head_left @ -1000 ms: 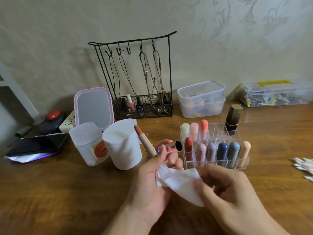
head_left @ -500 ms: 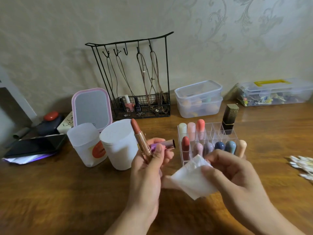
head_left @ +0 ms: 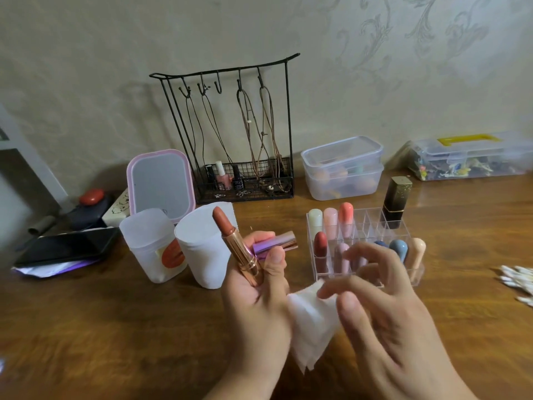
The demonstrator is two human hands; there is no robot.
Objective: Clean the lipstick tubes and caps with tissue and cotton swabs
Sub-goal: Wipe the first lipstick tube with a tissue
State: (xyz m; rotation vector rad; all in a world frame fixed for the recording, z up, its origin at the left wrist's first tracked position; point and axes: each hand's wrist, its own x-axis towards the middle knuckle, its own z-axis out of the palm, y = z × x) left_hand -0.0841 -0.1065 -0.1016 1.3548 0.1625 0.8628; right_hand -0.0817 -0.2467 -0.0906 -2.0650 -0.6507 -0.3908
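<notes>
Starting left of the clear organizer [head_left: 415, 277]: a black phone [head_left: 66, 246] lies on the tabletop [head_left: 101, 327]; then two frosted white cups [head_left: 202, 249], a pink-framed mirror [head_left: 161, 183] behind them, and the black wire jewellery rack [head_left: 236, 134] at the wall; now the action, just left of the organizer: the left hand [head_left: 256, 301] grips an uncapped rose-gold lipstick tube [head_left: 238, 248], brown-red bullet wound up and pointing up-left, and its fingertips pinch the purple cap [head_left: 275, 245] lying crosswise beside it; one hand, two pieces; a folded white tissue [head_left: 313, 321] sits between the two hands, and whether the left palm is also trapping it I cannot tell; the right hand [head_left: 389, 321] is at the tissue's upper edge, fingers spread and blurred, thumb close to the sheet, a firm pinch not confirmed; in the organizer itself, nine capped lipsticks [head_left: 320, 248] stand in their slots, plus a dark gold-topped one [head_left: 396, 202] at the back; to its right, a pile of cotton swabs [head_left: 516, 280] waits at the frame edge; progress, as I judge it: early; this tube looks about to be wiped, its cap is still to do, and whether any lipstick in the slots is clean cannot be told.
</notes>
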